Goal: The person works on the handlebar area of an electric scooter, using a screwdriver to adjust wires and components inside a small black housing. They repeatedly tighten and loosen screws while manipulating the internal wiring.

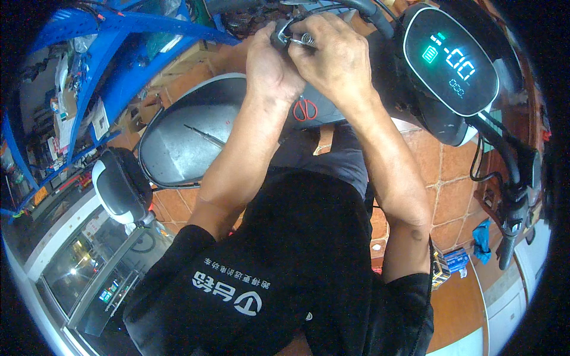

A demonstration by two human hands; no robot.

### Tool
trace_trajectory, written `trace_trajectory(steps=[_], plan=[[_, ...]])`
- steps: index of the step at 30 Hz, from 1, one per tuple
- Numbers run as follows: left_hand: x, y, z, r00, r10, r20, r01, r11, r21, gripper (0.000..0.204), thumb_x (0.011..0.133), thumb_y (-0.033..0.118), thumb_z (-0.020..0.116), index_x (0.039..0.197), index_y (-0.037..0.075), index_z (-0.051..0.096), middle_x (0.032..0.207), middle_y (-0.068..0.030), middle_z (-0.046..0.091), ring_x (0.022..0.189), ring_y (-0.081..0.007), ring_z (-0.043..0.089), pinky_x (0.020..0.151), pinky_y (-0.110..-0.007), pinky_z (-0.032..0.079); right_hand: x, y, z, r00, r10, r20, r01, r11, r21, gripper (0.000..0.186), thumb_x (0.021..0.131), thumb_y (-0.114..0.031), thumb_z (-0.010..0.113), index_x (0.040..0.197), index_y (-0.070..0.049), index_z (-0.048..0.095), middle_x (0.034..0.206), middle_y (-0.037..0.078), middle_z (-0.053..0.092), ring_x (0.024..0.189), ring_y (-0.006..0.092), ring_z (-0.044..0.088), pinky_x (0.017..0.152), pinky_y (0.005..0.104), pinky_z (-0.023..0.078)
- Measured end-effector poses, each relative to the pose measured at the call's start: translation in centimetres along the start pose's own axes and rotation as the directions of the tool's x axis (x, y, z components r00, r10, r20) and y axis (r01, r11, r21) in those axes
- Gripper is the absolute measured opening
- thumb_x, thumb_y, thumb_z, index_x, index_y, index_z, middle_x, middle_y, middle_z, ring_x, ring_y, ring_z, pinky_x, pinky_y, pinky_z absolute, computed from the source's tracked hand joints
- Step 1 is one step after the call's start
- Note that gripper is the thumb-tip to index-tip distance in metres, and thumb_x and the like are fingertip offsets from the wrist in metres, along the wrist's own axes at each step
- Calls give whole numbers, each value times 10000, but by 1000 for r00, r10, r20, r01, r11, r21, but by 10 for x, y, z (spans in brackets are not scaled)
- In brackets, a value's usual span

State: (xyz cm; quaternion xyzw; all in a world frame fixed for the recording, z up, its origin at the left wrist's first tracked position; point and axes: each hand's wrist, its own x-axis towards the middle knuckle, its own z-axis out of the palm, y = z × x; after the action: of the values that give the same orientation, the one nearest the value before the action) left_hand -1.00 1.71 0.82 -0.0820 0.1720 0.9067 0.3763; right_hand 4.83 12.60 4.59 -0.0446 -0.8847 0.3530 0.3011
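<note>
At the top of the head view my two hands meet. My left hand (272,70) is closed, its fingers around a small black part (280,35) with a shiny metal edge; its exact kind does not show. My right hand (339,59) is closed against it, thumb and fingers bent over a metal piece with a coil spring (307,40). The far ends of both pieces are hidden by my fingers. Below my hands, red-handled scissors (306,110) lie on a dark surface of the scooter. Left of my forearm, a thin screwdriver (205,135) rests on the scooter's black seat (178,157).
A lit scooter display (451,62) stands close at the right, with a handlebar grip (506,252) below it. Blue metal shelving (95,71) crowds the upper left. A padded backrest (122,187) rises at the left. Orange tiles (454,202) cover the floor; a blue bag (481,240) lies right.
</note>
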Motion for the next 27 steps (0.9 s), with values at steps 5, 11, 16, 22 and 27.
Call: trace_trajectory(steps=[5,11,16,22,27], plan=[[0,-7,1,990,47,-134,-45,999,17,403,992,283,273,1047,-2,552,1025,-149,630,989,-273,602,954,-440,455,0,-4,-3,988,153,34,-156,985,73,180,708,-127,692,875,-63,695,820,152,667,764,308,670,689,374,535],[-2,-10,1,992,77,-98,-79,997,-15,376,992,274,290,1062,2,540,1033,-150,614,1014,-270,587,969,-440,447,2,-4,-9,971,208,116,-218,972,90,190,727,-133,675,894,-43,692,816,170,671,759,315,673,686,376,530],[-2,-15,4,987,69,-143,-71,997,-10,356,986,263,311,1051,3,544,1013,-147,617,994,-271,593,956,-440,456,-4,7,-6,991,63,115,-62,998,-15,184,727,-132,672,893,-56,696,803,162,670,754,315,672,698,380,535],[-4,-9,-6,998,43,-36,-42,999,31,330,985,256,340,1096,17,538,1060,-120,612,1031,-248,572,981,-410,420,0,-7,-13,961,230,152,-234,972,13,185,726,-131,673,897,-69,701,823,156,676,771,315,672,706,379,538],[-5,-10,6,996,54,-71,-53,998,17,342,971,232,331,1052,-10,559,1028,-154,632,995,-278,600,967,-436,448,-2,-5,-11,977,202,69,-206,976,62,203,731,-142,675,918,-69,706,839,160,682,781,306,683,713,364,541]])
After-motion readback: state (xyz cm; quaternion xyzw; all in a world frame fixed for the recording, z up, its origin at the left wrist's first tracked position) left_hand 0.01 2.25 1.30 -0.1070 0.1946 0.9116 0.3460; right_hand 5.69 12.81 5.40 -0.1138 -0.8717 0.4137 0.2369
